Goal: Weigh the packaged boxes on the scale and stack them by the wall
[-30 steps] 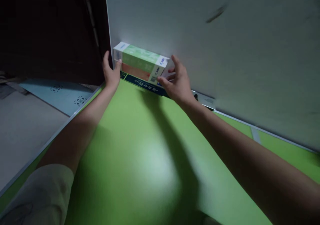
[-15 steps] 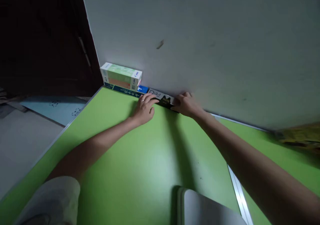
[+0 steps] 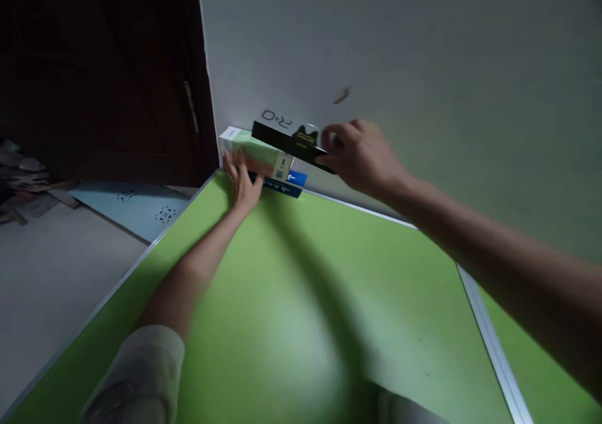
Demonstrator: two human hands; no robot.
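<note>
The grey wall (image 3: 399,47) is taking up the whole back of the scene, the green surface (image 3: 282,273) is spreading out below, and a dark door (image 3: 108,79) is standing at left. Now to the corner: the long black box (image 3: 289,140) is sitting up in the air, and the right hand (image 3: 367,157) is pinching it by its right end, the grip narrowed around it. The box is reaching leftward from that grip, its long axis running along the wall and sloping down to the right, its far end overlapping the green-and-white box (image 3: 261,154) in view; whether they're touching, I'm not able to tell. The left hand (image 3: 244,185), farther away, is keeping its fingers spread at that lower box's front, holding nothing in a closed grip. Underneath, a flatter dark blue box (image 3: 285,189) is poking out rightward on the surface. And the black box is showing a dark side, a pale top, a cat-shaped motif and small "R&O" lettering
</note>
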